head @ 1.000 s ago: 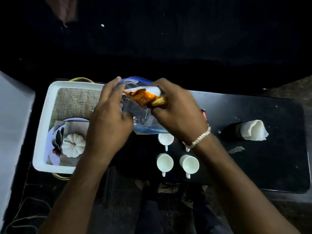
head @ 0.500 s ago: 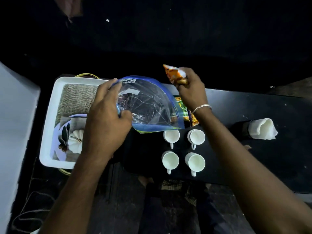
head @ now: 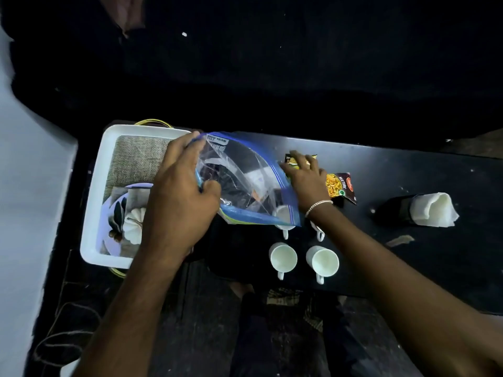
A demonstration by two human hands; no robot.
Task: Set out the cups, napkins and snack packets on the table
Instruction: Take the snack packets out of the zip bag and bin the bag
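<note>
Left of the four white cups (head: pixel 303 248), the left hand (head: pixel 177 191) pinches the edge of a clear zip bag (head: pixel 245 183) with a blue seal strip, thumb and fingers clamped on the plastic, holding it lifted and tilted over the dark surface (head: pixel 408 254). That bag hides most of the far-left cup; the two near cups stand open-side up with their handles pointing toward the person. Just beyond the cups, the right hand (head: pixel 306 176) lies palm-down with spread fingers on a snack packet (head: pixel 299 160), pressing on it rather than closing around it; a beaded bracelet (head: pixel 318 206) circles the wrist. A second snack packet (head: pixel 341 187), yellow and dark brown, lies flat on the surface touching that hand, just beyond the far-right cup. Well to the right of the cups, a dark holder (head: pixel 393 209) lies on its side with white napkins (head: pixel 432 209) bunched at its mouth. Left of the cups, past the bag, a white tray (head: pixel 94 202) holds a burlap mat (head: pixel 136 159) and a plate (head: pixel 109 213) with a small white pumpkin (head: pixel 133 224).
</note>
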